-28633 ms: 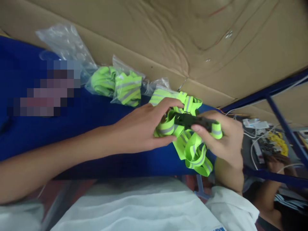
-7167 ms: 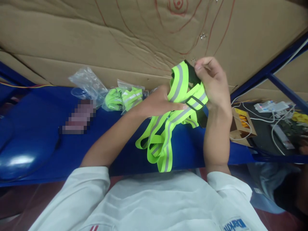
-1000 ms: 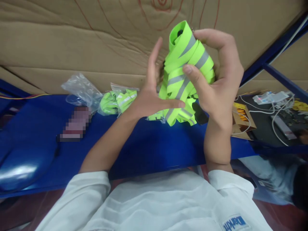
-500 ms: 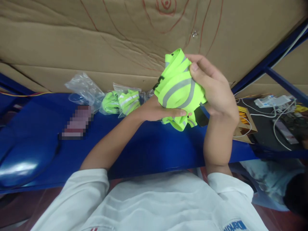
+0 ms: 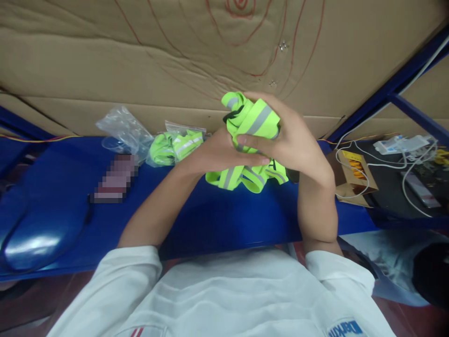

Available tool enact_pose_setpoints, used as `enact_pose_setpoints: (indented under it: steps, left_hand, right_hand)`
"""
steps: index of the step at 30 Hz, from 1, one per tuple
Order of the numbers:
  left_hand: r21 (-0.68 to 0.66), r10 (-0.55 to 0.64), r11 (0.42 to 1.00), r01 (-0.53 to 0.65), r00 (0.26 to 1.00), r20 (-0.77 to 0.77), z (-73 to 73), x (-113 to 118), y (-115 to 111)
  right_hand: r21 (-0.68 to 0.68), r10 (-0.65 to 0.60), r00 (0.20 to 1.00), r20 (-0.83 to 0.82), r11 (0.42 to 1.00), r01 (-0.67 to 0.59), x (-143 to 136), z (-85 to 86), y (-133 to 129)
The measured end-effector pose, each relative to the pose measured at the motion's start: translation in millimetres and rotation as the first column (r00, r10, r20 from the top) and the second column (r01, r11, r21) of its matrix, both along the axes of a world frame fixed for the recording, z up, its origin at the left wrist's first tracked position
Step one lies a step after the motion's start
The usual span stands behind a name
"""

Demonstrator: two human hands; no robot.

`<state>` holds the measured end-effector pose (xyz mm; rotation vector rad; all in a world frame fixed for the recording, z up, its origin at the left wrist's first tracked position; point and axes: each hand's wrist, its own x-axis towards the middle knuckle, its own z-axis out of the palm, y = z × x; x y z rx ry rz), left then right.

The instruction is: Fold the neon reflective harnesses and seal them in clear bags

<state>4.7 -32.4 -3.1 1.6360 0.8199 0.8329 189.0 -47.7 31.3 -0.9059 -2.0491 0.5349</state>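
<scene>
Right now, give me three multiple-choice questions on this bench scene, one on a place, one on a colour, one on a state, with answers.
1. Where do the bagged straps lie?
A. on the blue bench, by the cardboard wall
B. in the brown box
C. on the person's lap

2. What colour are the strap's stripes?
A. red
B. grey
C. black

3. How is the strap held?
A. hanging full length from one hand
B. lying flat on the bench
C. bunched between both hands

Answers:
1 A: the bags rest on the bench top under the wall.
2 B: grey bands run along the neon yellow webbing.
3 C: the left hand and right hand close around the bundle.
</scene>
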Motion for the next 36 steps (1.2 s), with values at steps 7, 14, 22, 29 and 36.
enact_pose_setpoints:
  steps: [7,14,22,29,36]
  left_hand:
    - [-0.188,-0.102,0.973,0.136,0.978,0.180,-17.5,11,6]
    - [0.007,-0.126,0.992,0.130,0.971,-0.202,-9.8,-12,19]
    - [0.034,-0.164,0.984,0.173,0.969,-0.183,8.5,-23,9]
    - [0.086,-0.080,0.993,0.086,0.994,-0.067,6.4,-22,13]
    - [0.306,0.089,0.951,-0.038,0.984,-0.155,-5.2,-19,25]
  right_hand:
    - [-0.075,-0.208,0.957,-0.203,0.978,0.197,8,4.6,-1]
    - [-0.265,-0.023,0.907,-0.420,0.959,-0.099,22,2.7,2]
    - [-0.592,-0.054,0.904,-0.424,0.771,-0.232,17,-12.9,35]
    - [-0.442,-0.096,0.838,-0.537,0.878,-0.182,1,-27.1,44]
    - [-0.434,0.027,0.845,-0.534,0.849,-0.301,3,-35.2,51]
